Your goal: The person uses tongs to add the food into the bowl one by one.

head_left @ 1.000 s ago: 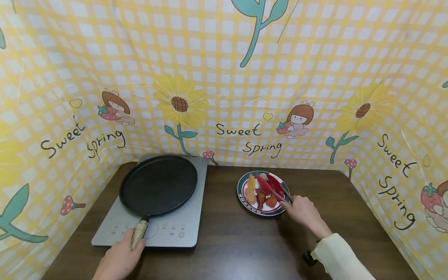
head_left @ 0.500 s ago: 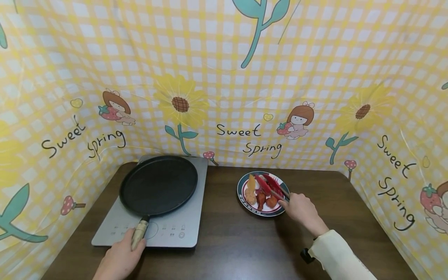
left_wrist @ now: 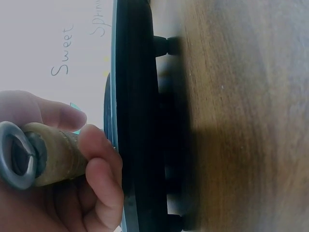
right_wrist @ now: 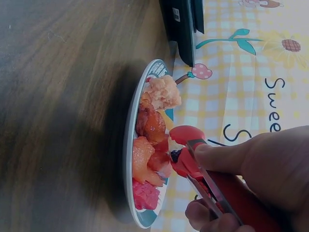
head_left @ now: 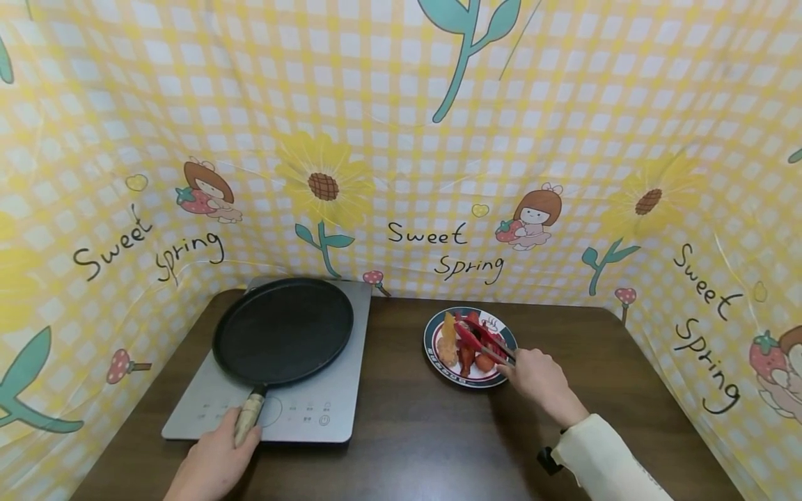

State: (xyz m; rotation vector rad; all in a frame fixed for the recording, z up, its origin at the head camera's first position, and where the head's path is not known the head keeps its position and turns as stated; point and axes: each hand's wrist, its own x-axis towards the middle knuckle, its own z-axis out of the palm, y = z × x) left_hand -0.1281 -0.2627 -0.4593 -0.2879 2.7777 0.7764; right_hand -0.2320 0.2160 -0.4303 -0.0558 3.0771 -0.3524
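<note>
At the left, the person's left hand [head_left: 213, 459] grasps the pan handle [head_left: 249, 417], fingers curled round it; the frying pan [head_left: 285, 330] rests just ahead of that hand, on the cooktop [head_left: 338, 416]. A steady, unforced hold here seems best, so that the pan does not tip or slide.

Right of the left hand and well apart from it, just ahead and to the left of the right hand, the plate [head_left: 431, 356] bears the food. The fried piece [head_left: 447, 351] is its part farthest from the right hand; the drumstick [head_left: 466, 356] lies nearer. The tongs [right_wrist: 187, 134] stand over the food, red tips parted, with a small dark and pale item between them; whether they pinch it cannot be told. To work well, the tips should probably straddle a single piece and squeeze evenly, leaving its neighbours undisturbed.

Farthest right, the right hand [head_left: 539, 379] grips the tongs, thumb along one metal arm and fingers on the other side. Its forearm, in a pale sleeve [head_left: 604, 456], slants in from behind and to the right.
</note>
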